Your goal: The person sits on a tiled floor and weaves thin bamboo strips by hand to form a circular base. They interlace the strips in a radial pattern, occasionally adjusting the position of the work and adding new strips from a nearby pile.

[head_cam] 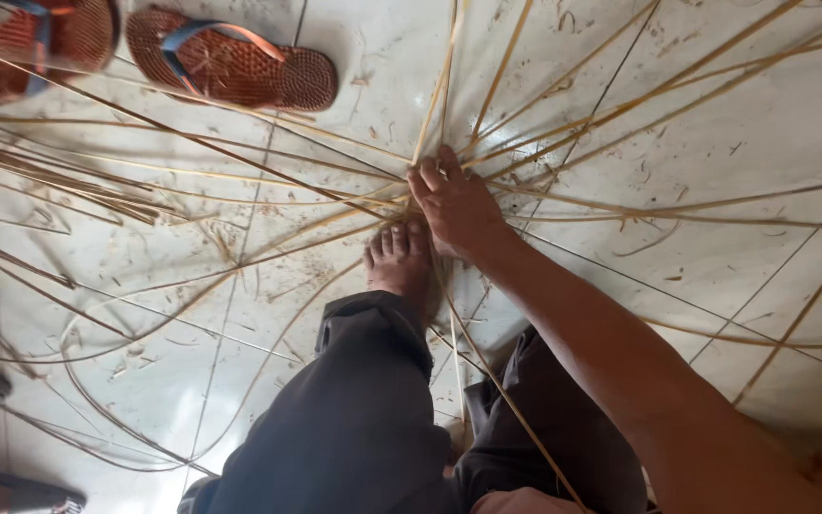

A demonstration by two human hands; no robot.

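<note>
pale floor tiles [763, 124], scuffed and littered with shavings, fill the frame. at centre, the right hand [457, 205] presses down with fingers together on the crossing of long cane strips [563, 143], beside a bare foot [400, 259] pinning them. the left hand is out of view. brown woven sandals [230, 62] sit upper left. no packages or labels show.

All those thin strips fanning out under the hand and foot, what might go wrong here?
The right hand presses the strips where they cross, beside the bare foot; a lifted hand could let the crossing spring apart. Splintery edges might cut bare fingers or toes. Long strips sweep across the tiled floor towards the sandals, so someone stepping there could trip or snap one.
</note>
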